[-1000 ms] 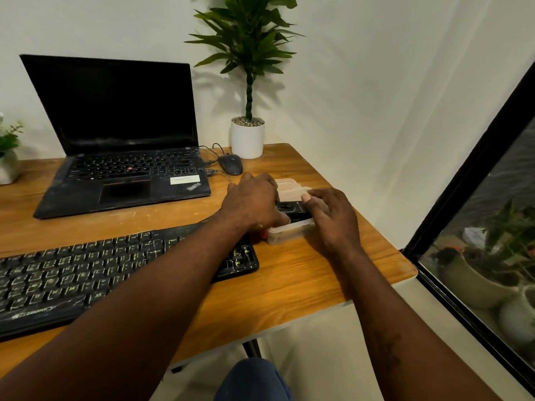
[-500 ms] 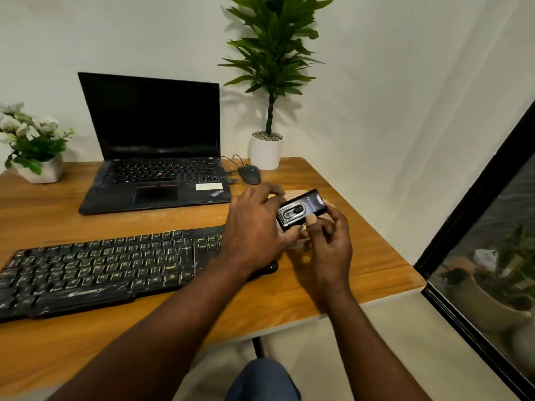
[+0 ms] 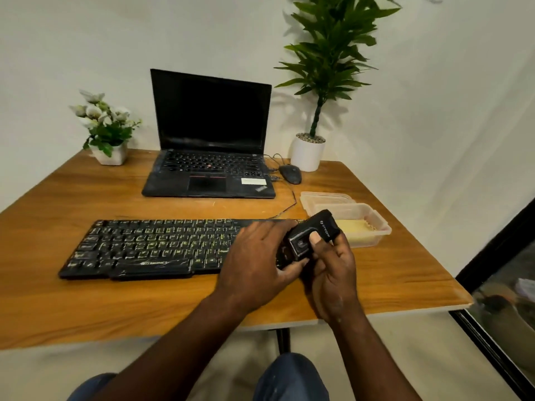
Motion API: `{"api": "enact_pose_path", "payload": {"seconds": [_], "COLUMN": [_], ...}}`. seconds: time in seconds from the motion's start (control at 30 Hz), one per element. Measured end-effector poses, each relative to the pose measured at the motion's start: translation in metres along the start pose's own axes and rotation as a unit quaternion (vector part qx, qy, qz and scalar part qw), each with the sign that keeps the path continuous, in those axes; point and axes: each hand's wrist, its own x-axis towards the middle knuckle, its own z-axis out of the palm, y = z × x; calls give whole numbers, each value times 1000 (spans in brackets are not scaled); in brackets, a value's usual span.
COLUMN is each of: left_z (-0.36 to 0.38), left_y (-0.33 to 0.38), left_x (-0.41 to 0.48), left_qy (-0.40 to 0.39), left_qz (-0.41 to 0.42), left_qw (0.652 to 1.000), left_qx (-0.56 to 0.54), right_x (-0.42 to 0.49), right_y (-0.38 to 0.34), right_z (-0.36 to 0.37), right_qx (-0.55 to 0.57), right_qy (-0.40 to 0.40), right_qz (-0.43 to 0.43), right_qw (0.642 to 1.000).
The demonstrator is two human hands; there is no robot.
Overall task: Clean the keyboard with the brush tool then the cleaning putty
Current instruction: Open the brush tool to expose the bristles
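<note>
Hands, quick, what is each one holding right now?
Left hand: holds the lower end of the black brush tool.
Right hand: grips the same tool, thumb pressed on its face.

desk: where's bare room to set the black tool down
Bare: between keyboard and laptop, and the desk in front of the keyboard. Crowded on the right: container, lid, mouse, left hand and right hand holding the black tool.
</note>
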Motion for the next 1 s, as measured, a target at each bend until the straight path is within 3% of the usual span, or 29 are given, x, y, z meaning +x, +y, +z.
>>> {"api": "enact_pose_path", "payload": {"seconds": [0.27, 0.77, 1.0], "left_z": [-27, -17, -18], "left_y": [-42, -43, -43], "left_x": [-30, -31, -31], "left_qy": [16, 19, 29], "left_qz": [-22, 0, 14], "left_qw": [1000, 1000, 999], "left_qx": [2, -10, -6], "right_x": [-9, -8, -9], "right_y": [15, 19, 16], "right_z": [28, 26, 24], "right_qx": [-74, -87, -56], "right_qy": [-24, 22, -15], "right_qz": [-4, -6, 30], "right_qw": [997, 996, 998]}}
